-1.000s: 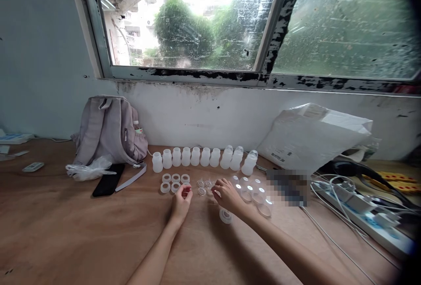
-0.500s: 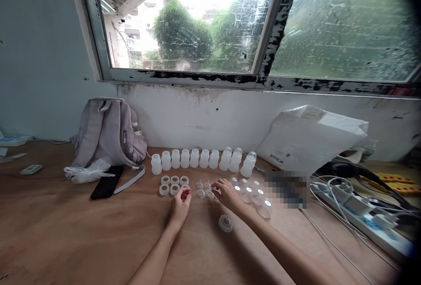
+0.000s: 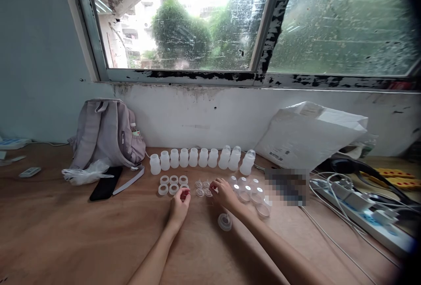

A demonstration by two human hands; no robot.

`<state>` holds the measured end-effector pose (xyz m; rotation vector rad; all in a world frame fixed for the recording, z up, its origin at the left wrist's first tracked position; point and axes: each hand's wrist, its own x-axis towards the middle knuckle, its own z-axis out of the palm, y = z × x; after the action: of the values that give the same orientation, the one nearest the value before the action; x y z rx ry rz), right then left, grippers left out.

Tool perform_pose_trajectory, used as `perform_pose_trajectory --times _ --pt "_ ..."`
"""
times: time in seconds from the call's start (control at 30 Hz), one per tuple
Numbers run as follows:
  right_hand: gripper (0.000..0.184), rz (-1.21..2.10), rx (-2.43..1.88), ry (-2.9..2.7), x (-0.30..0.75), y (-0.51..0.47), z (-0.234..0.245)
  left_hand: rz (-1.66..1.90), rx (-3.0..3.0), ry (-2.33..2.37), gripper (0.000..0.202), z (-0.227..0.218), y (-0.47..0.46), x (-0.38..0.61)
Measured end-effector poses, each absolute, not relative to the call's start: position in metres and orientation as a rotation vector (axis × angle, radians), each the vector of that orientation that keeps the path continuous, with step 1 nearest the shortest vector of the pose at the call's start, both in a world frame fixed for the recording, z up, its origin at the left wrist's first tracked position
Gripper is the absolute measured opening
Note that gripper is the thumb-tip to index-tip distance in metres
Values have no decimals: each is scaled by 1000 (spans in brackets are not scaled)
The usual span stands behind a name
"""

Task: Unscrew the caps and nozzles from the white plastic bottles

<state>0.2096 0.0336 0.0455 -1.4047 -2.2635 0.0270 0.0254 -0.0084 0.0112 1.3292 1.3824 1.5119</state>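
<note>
My left hand (image 3: 179, 206) rests on the wooden table (image 3: 66, 232), its fingers curled in a pinch beside several white rings (image 3: 173, 185); what it pinches I cannot make out. My right hand (image 3: 225, 194) lies with its fingers curled down over small clear plastic pieces (image 3: 200, 188). A row of white bottles (image 3: 194, 158) stands along the wall behind both hands. Clear domed caps (image 3: 251, 190) lie just right of my right hand. One assembled ring with a clear piece (image 3: 225, 222) sits near my right wrist.
A grey backpack (image 3: 107, 133), a crumpled plastic bag (image 3: 85, 173) and a black phone (image 3: 105, 183) lie at the left. A white padded parcel (image 3: 309, 136) leans on the wall at the right. A power strip (image 3: 365, 215) with cables lies far right.
Both hands have stayed at the small parts; my right hand has edged slightly left toward the clear pieces. The camera has shifted a little.
</note>
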Motion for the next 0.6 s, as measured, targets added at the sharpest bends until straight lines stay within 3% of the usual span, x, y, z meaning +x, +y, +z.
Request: perform_pose_trajectory --times 0.23,0.43,0.6 --pt "12 80 -1321 -2175 215 26 53 1495 1400 1401 15 13 -10 26" --pt "35 274 -1292 -1996 235 -10 65 1419 1611 1369 15 25 -27 35" --pt "30 498 -1267 -2111 243 -37 55 1255 1941 1355 24 31 -47 51"
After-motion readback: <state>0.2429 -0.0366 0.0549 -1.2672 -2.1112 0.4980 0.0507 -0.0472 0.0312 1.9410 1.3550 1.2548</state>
